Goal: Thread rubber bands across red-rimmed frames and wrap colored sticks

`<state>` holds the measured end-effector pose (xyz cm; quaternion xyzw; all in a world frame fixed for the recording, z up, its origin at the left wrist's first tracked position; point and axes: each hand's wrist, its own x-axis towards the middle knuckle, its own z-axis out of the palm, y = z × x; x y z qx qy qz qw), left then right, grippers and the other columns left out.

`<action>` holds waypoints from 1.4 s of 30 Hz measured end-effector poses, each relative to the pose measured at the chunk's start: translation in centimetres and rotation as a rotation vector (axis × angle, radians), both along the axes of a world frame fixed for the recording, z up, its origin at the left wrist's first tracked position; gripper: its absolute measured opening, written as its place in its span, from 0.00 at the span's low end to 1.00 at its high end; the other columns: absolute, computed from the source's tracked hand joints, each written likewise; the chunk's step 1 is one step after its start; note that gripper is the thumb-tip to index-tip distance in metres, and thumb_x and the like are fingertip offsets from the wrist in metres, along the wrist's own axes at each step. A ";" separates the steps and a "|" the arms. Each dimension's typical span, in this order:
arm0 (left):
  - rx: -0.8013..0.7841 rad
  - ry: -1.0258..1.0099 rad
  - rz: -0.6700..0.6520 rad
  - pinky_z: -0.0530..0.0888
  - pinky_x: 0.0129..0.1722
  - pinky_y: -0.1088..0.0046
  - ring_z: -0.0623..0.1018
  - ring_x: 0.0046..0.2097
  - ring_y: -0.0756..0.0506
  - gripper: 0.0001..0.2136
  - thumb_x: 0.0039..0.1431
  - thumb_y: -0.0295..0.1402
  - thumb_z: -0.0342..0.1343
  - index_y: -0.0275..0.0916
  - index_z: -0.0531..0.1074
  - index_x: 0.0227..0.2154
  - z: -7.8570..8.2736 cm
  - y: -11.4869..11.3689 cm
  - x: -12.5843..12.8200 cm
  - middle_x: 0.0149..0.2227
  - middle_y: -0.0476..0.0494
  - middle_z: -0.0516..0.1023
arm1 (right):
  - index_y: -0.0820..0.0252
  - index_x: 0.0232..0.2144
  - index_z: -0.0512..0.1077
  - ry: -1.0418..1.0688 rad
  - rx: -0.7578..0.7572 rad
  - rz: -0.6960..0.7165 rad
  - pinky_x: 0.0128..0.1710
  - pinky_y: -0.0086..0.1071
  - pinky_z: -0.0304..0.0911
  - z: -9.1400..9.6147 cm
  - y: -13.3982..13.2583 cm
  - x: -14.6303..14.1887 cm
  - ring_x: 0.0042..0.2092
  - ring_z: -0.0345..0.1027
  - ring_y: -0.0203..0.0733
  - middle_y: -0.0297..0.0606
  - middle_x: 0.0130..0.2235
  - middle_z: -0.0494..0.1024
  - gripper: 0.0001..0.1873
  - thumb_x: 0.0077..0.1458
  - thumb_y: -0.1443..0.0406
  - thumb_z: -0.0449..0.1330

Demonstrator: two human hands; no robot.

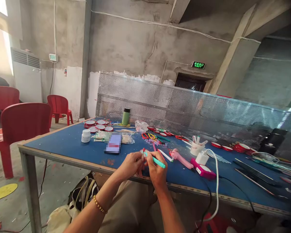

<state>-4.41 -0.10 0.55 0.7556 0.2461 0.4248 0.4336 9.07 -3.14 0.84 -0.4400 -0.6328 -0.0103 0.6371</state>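
My right hand (157,170) is closed round a teal marker pen (158,162), held like a writing tool with its tip end pointing toward my left hand. The fingers of my left hand (132,164) are pinched together on something small. A bit of red and white shows at the fingertips, but I cannot make out what it is. Both hands meet just above the table's front edge. Just beyond them lie a white pen (165,155) and a pink handheld tool (180,158) with a cable nearby.
On the blue table (70,145) are a phone (113,144), a white bottle (85,136), a green flask (125,117), scissors (152,139), red-rimmed discs (100,127), a cup of pens (197,148) and a pink power strip (203,170). A perforated metal screen (145,100) stands behind.
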 end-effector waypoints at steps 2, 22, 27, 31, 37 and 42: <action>0.000 0.002 0.002 0.65 0.18 0.78 0.76 0.19 0.49 0.16 0.64 0.44 0.47 0.40 0.63 0.24 0.0 0.0 0.0 0.18 0.52 0.71 | 0.58 0.27 0.70 0.007 0.002 0.001 0.24 0.27 0.65 0.0 0.0 0.0 0.21 0.68 0.35 0.31 0.22 0.73 0.13 0.62 0.60 0.56; -0.023 -0.026 -0.019 0.65 0.16 0.79 0.74 0.18 0.50 0.16 0.63 0.44 0.47 0.40 0.63 0.24 -0.1 0.1 0.1 0.20 0.52 0.71 | 0.58 0.26 0.69 0.076 0.004 0.014 0.19 0.26 0.62 0.1 -0.1 -0.3 0.19 0.69 0.35 0.30 0.22 0.73 0.14 0.61 0.58 0.57; -0.009 -0.017 -0.013 0.64 0.17 0.79 0.73 0.17 0.51 0.16 0.64 0.44 0.47 0.40 0.63 0.24 0.0 0.2 0.1 0.18 0.53 0.70 | 0.59 0.26 0.70 0.040 0.004 0.008 0.21 0.26 0.63 0.0 0.0 -0.2 0.20 0.69 0.35 0.30 0.22 0.73 0.13 0.61 0.60 0.57; -0.011 -0.016 -0.015 0.64 0.17 0.79 0.74 0.18 0.50 0.15 0.63 0.42 0.47 0.40 0.63 0.24 0.0 0.3 0.1 0.18 0.53 0.70 | 0.58 0.26 0.70 0.028 0.002 0.004 0.22 0.27 0.63 0.0 0.0 -0.1 0.20 0.69 0.35 0.30 0.22 0.73 0.13 0.62 0.60 0.57; -0.018 -0.016 -0.015 0.65 0.16 0.79 0.74 0.18 0.50 0.16 0.64 0.43 0.47 0.39 0.63 0.24 -0.2 0.3 0.1 0.18 0.52 0.71 | 0.58 0.25 0.69 0.042 0.000 -0.001 0.22 0.28 0.64 0.1 0.0 -0.2 0.20 0.70 0.36 0.31 0.22 0.75 0.14 0.61 0.59 0.57; -0.019 -0.016 -0.014 0.65 0.17 0.79 0.74 0.18 0.50 0.17 0.64 0.44 0.48 0.39 0.64 0.23 -0.2 0.3 0.1 0.18 0.52 0.71 | 0.57 0.24 0.70 0.044 0.004 -0.018 0.22 0.28 0.63 0.1 0.0 -0.3 0.20 0.68 0.36 0.30 0.20 0.73 0.14 0.61 0.59 0.58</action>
